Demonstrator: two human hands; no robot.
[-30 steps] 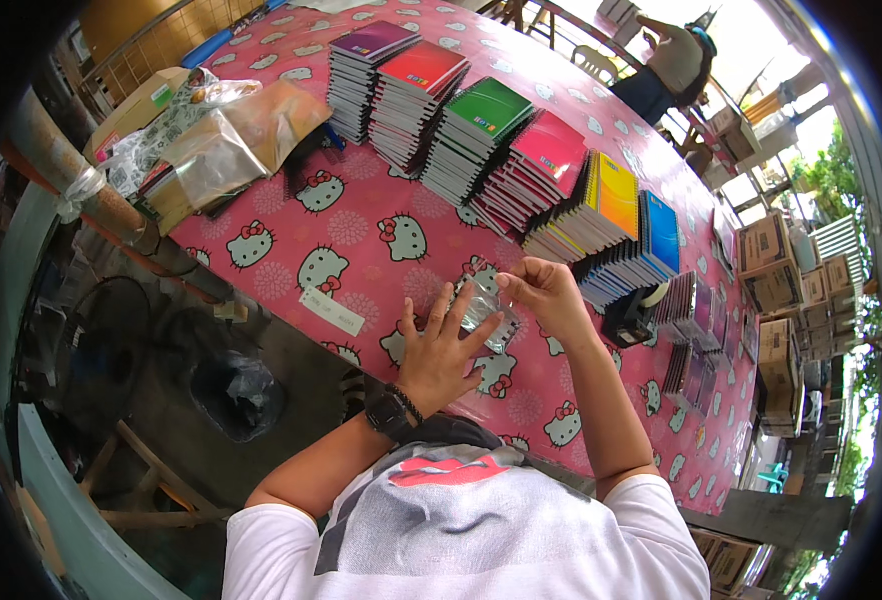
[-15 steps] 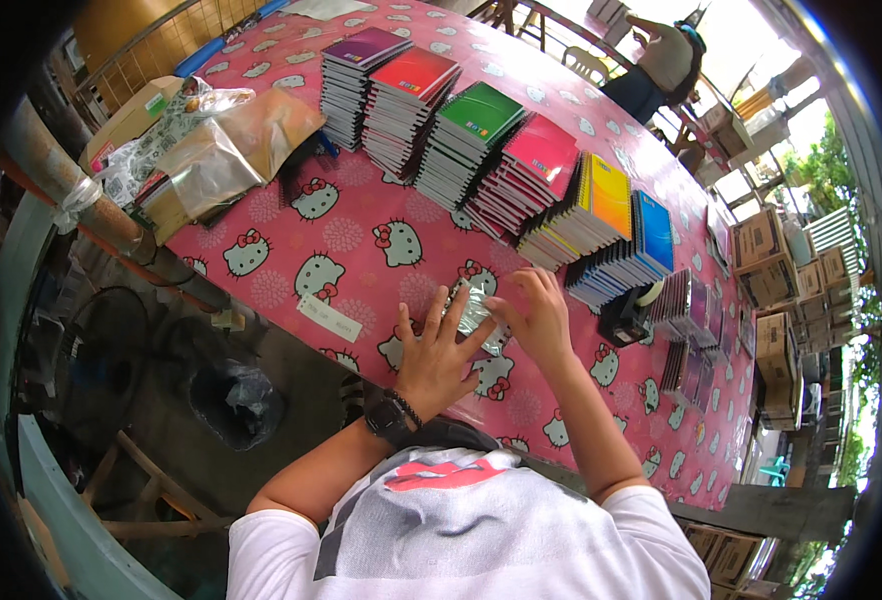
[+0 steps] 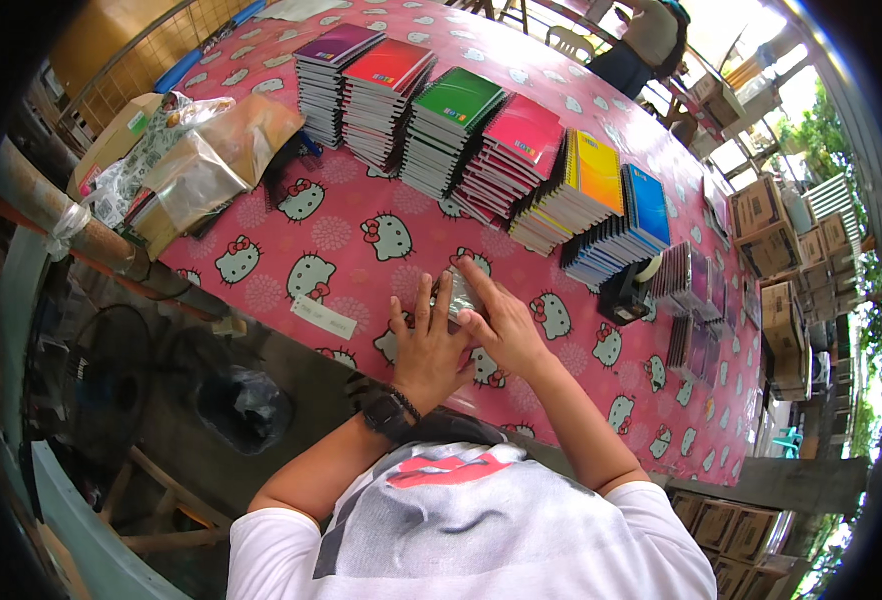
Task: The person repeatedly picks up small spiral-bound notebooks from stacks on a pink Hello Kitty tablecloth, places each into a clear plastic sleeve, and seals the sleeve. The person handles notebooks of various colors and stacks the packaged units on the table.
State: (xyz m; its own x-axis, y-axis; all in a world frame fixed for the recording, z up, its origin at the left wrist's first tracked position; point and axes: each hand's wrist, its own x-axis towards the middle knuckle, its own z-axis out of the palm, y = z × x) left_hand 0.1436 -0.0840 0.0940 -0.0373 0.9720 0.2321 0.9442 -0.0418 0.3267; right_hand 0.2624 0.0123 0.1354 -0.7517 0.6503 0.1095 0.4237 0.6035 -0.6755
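Observation:
A small item in shiny clear plastic lies on the pink patterned table cover in front of me, mostly hidden beneath my fingers. My left hand rests on its left side with fingers stretched out. From the right, my right hand reaches over the plastic, its fingers extended and pressing flat on it. Neither hand is closed round anything. Beyond them, spiral notebooks stand in a row of stacks: purple, red, green, pink, yellow and blue.
A black tape dispenser sits right of my hands, near plastic-wrapped notebook packs. A paper strip lies to the left. Plastic wrapping covers the table's left end. Cardboard boxes and a person are farther off.
My right hand has moved left and come down flat over the plastic-wrapped item. My left hand's fingers have drawn closer together. The view has shifted slightly.

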